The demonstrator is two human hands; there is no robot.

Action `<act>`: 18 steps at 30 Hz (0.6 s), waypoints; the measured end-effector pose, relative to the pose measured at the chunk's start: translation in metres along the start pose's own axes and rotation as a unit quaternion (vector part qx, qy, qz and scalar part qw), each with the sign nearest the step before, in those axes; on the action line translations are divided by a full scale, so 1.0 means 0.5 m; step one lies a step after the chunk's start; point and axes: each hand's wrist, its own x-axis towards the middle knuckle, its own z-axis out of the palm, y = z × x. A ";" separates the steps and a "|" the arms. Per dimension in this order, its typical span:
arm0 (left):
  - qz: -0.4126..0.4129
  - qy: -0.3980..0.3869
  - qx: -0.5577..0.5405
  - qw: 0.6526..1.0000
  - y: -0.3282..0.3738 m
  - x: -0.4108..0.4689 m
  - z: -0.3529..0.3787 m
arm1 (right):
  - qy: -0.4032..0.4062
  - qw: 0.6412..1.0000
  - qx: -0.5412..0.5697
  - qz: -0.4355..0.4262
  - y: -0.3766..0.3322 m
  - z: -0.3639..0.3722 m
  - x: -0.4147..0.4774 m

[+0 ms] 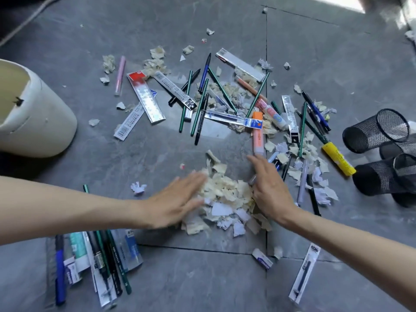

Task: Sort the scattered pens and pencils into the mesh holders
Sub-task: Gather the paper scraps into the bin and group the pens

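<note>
- Your left hand (177,199) and right hand (270,190) lie nearest, fingers straight and together. They flank a heap of paper scraps (225,199) and pinch nothing; the left is blurred.
- A gathered bundle of pens (96,262) lies below your left forearm, and a packaged pen (304,273) lies below the right.
- Scattered pens and pencils (202,102) lie mixed with scraps on the floor (180,278) beyond your hands, none in a holder.
- Risk: a pale pen (301,183) lies half under scraps just beside your right hand; scooping the heap could carry it off with the paper.
- Risk: the mesh holders (373,131) lie on their sides at right, so pens would likely slide out unless you stand them up.
- Containers: the upper holder's mouth shows nothing inside; the contents of the others and of the cream bin (45,122) at left cannot be told.
</note>
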 end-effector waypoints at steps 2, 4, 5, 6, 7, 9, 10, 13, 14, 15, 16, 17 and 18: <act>0.019 -0.004 0.006 1.000 0.012 -0.004 0.009 | 0.015 1.000 -0.020 0.008 0.022 -0.012 0.010; -0.012 0.018 0.016 1.000 0.020 0.006 -0.002 | -0.006 0.996 -0.084 -0.019 0.043 -0.026 0.019; -0.030 0.020 0.024 0.999 0.023 0.012 -0.014 | -0.025 0.990 -0.126 -0.052 0.052 -0.033 0.024; -0.041 0.019 0.039 0.998 0.024 0.019 -0.028 | -0.044 0.980 -0.171 -0.090 0.059 -0.040 0.032; -0.043 0.014 0.061 0.997 0.026 0.027 -0.043 | -0.064 0.966 -0.213 -0.128 0.065 -0.048 0.040; -0.023 -0.002 0.112 0.993 0.037 0.053 -0.070 | -0.096 0.937 -0.275 -0.194 0.068 -0.066 0.055; -0.012 -0.007 0.135 0.991 0.047 0.070 -0.078 | -0.110 0.925 -0.288 -0.221 0.068 -0.075 0.064; -0.030 -0.015 0.160 0.987 0.094 0.112 -0.077 | -0.151 0.900 -0.304 -0.274 0.075 -0.109 0.079; -0.041 -0.017 0.148 0.988 0.110 0.117 -0.066 | -0.160 0.896 -0.302 -0.284 0.080 -0.119 0.080; -0.041 -0.019 0.135 0.990 0.123 0.117 -0.049 | -0.160 0.896 -0.292 -0.295 0.089 -0.128 0.079; -0.028 -0.019 0.126 0.991 0.133 0.110 -0.028 | -0.158 0.899 -0.277 -0.302 0.095 -0.134 0.077; -0.003 -0.012 0.125 0.992 0.141 0.102 -0.005 | -0.155 0.901 -0.265 -0.307 0.103 -0.138 0.075; 0.023 0.008 0.132 0.991 0.148 0.096 0.018 | -0.152 0.902 -0.258 -0.311 0.111 -0.139 0.070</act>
